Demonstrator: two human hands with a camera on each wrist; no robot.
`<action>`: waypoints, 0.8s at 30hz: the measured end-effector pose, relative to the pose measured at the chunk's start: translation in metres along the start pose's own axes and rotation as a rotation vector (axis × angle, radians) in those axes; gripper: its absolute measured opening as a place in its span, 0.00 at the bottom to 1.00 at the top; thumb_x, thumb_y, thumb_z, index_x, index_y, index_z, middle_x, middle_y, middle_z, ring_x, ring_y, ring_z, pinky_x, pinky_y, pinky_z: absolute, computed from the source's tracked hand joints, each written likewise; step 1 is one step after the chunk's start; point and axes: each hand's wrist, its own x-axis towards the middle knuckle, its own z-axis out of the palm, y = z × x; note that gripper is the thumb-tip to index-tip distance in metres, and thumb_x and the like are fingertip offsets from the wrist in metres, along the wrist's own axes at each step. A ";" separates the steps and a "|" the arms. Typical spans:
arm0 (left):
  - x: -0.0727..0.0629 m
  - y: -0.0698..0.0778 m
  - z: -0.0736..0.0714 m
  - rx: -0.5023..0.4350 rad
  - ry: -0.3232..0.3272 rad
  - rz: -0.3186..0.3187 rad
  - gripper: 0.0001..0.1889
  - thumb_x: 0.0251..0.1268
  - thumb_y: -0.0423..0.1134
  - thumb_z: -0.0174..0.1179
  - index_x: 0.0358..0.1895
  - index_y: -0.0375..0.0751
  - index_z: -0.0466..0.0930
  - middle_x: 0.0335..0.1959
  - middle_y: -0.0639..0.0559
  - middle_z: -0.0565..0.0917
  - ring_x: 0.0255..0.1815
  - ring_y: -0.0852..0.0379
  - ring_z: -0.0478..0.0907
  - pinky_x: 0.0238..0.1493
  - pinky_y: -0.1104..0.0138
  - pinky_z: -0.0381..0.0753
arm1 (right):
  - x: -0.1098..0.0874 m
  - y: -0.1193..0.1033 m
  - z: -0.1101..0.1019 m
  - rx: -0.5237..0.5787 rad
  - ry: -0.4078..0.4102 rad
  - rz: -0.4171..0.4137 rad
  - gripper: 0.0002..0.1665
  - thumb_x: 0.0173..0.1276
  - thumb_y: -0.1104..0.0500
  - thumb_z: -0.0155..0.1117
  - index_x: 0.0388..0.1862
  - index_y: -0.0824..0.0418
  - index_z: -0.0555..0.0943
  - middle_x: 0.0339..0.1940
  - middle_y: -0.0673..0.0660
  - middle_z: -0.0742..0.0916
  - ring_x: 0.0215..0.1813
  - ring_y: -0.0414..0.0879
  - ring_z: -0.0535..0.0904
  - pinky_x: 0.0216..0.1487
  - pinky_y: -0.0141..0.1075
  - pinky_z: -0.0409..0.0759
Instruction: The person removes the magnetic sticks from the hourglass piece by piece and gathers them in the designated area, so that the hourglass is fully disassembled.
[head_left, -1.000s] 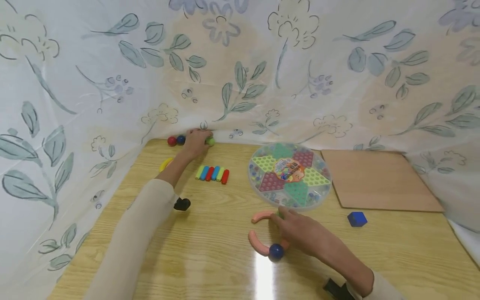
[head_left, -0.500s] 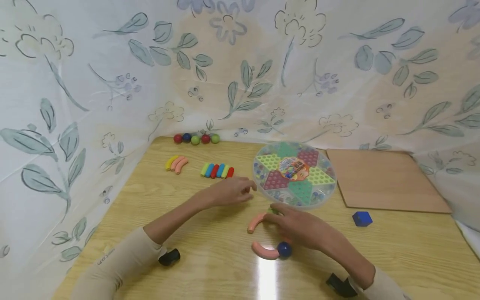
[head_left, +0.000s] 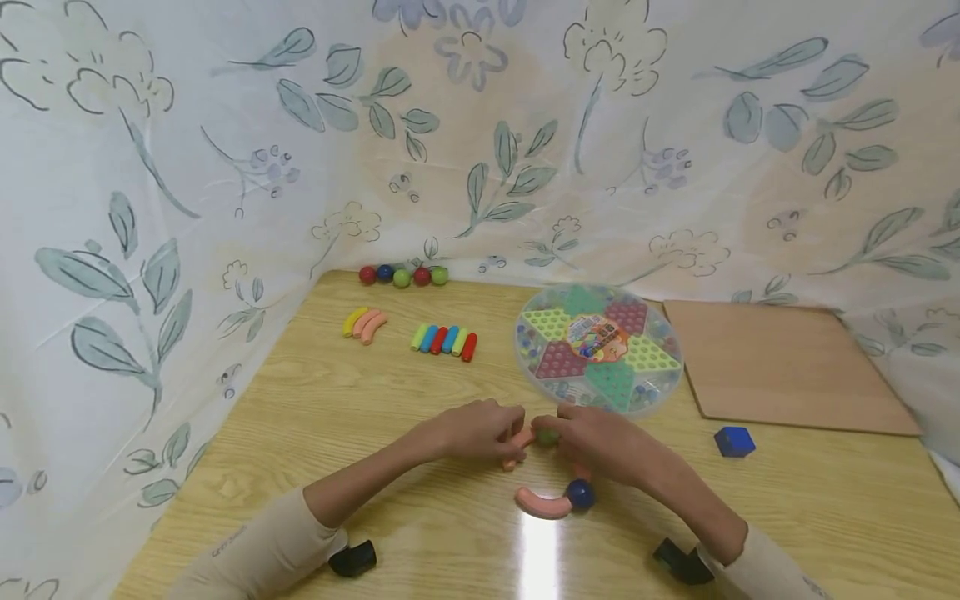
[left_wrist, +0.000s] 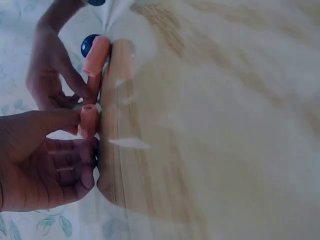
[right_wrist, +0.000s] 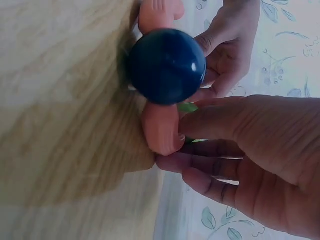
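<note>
Near the middle of the table, curved pink building rods [head_left: 543,503] join a blue ball [head_left: 580,494] and a green ball [head_left: 548,436] in a partial ring. My left hand [head_left: 480,429] pinches the upper-left rod [left_wrist: 89,121] near its free end, thumb on one side. My right hand [head_left: 603,442] is at the green ball and grips the right-hand rod [right_wrist: 161,129] between thumb and fingers; it covers much of this rod in the head view. The blue ball sits at that rod's near end, touching the lower rod.
Behind are a row of coloured balls [head_left: 402,277], curved rods [head_left: 365,325] and short straight rods [head_left: 444,341]. A round Chinese checkers board [head_left: 562,360] lies beyond my hands. A brown board [head_left: 787,367] and a blue cube [head_left: 735,442] are on the right.
My left hand has come from the back row of balls to the upper-left pink rod and taken hold of it. That rod has swung downward at its free end. The right hand stays by the green ball.
</note>
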 end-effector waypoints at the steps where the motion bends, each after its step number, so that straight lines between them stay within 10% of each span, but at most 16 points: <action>1: 0.000 0.001 0.000 -0.015 0.004 -0.026 0.09 0.76 0.45 0.63 0.40 0.45 0.76 0.21 0.63 0.80 0.20 0.70 0.66 0.24 0.76 0.63 | 0.001 0.001 -0.001 -0.007 -0.003 -0.002 0.27 0.64 0.72 0.71 0.59 0.51 0.83 0.29 0.46 0.75 0.25 0.34 0.60 0.27 0.25 0.62; 24: 0.006 0.013 0.004 -0.095 0.052 -0.157 0.06 0.68 0.36 0.65 0.40 0.41 0.77 0.21 0.59 0.81 0.19 0.67 0.68 0.24 0.76 0.64 | 0.004 0.007 0.001 0.014 0.035 -0.004 0.25 0.63 0.72 0.73 0.55 0.51 0.84 0.30 0.47 0.78 0.28 0.35 0.63 0.30 0.25 0.65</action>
